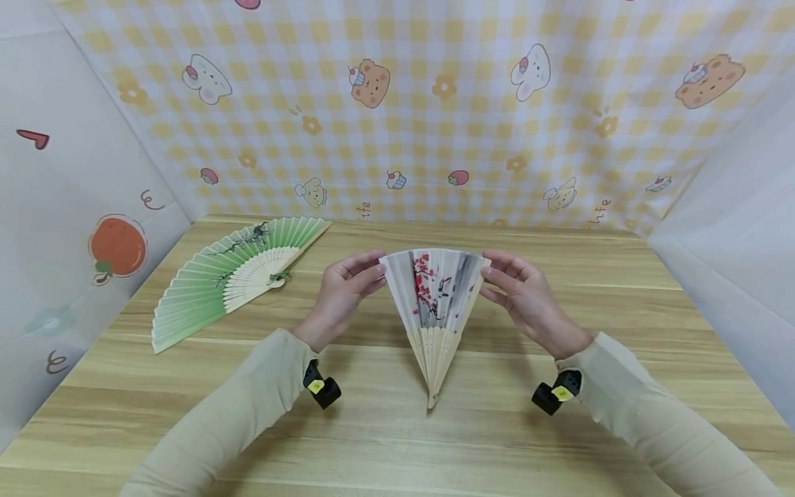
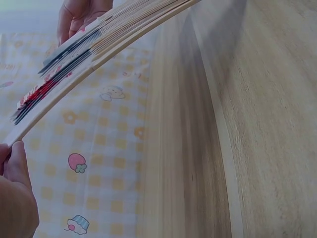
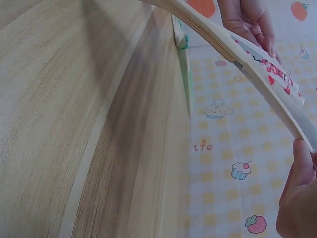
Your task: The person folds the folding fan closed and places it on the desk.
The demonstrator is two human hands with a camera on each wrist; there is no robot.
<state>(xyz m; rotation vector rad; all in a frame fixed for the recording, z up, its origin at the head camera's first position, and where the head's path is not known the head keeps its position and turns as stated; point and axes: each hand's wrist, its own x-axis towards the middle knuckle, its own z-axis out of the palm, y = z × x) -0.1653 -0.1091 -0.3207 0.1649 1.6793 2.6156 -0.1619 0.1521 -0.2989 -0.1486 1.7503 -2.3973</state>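
Between the two hands, in the head view, is a partly spread folding fan (image 1: 435, 290) with grey-white cloth, red blossoms and pale wooden ribs. Its pivot end points toward the person. My left hand (image 1: 344, 293) pinches the upper left corner between thumb and fingers. At the upper right corner, my right hand (image 1: 528, 297) pinches the outer rib the same way. The left wrist view shows the fan's stacked ribs (image 2: 133, 25) edge-on, with the left thumb (image 2: 17, 166) against the outer one. In the right wrist view the right hand (image 3: 297, 198) holds the opposite outer rib (image 3: 267, 91).
A green folding fan (image 1: 205, 290), spread wide, lies at the left of the wooden table (image 1: 373, 449). A yellow checked cloth (image 1: 435, 131) hangs behind the table's far edge. White printed cloth (image 1: 62, 193) stands on the left side, plain white cloth (image 1: 733, 207) on the right.
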